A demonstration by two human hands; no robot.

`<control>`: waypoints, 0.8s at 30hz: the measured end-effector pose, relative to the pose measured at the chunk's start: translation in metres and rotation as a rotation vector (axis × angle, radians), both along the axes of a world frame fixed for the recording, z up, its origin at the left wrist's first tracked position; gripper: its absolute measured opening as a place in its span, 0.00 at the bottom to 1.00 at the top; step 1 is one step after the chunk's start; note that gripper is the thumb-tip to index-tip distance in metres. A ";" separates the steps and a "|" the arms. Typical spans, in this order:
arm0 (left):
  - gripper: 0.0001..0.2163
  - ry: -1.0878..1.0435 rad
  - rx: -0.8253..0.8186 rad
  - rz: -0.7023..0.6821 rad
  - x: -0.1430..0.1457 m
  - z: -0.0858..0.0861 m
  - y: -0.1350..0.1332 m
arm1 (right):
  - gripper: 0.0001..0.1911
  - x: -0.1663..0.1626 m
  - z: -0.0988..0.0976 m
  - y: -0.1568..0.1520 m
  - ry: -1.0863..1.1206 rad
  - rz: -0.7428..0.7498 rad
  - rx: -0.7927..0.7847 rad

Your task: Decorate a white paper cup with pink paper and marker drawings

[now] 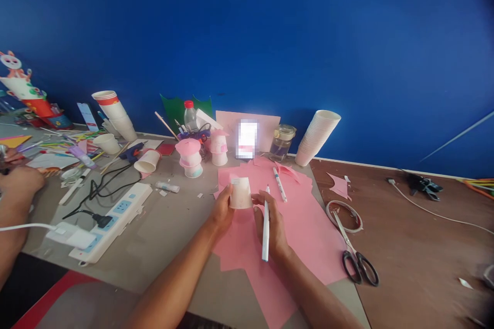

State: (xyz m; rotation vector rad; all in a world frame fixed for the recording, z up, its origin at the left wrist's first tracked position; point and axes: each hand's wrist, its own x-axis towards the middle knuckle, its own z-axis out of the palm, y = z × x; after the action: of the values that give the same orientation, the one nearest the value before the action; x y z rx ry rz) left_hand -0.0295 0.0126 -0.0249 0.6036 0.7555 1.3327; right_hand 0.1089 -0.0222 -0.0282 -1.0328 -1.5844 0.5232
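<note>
My left hand (223, 206) is closed on the left side of a white paper cup (241, 193), which is upside down above the pink paper (301, 231). A white marker (266, 234) is held in my right hand (275, 221), its tip pointing away from me. The fingers of that hand are close to the cup's right side; whether they touch it I cannot tell. Another white marker (280, 184) lies on the pink paper beyond my right hand. Behind the cup stand two pink-and-white paper-cup models (190, 158).
Scissors (357, 259) and a tape roll (345, 216) lie at the right. A tall cup stack (317, 139), a glass jar (282, 142) and a lit phone (247, 139) stand along the back. A power strip (116, 221) with cables lies left. At far left is another person's arm (15, 205).
</note>
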 end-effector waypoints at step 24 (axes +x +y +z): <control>0.19 0.003 0.177 -0.297 0.005 0.018 -0.015 | 0.13 0.005 0.002 0.007 -0.029 -0.076 0.006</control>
State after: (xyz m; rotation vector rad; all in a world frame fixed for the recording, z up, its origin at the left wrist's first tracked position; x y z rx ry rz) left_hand -0.0240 -0.0027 -0.0069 0.8253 0.5287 1.1290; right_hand 0.1139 -0.0147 -0.0266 -1.0957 -1.5651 0.4531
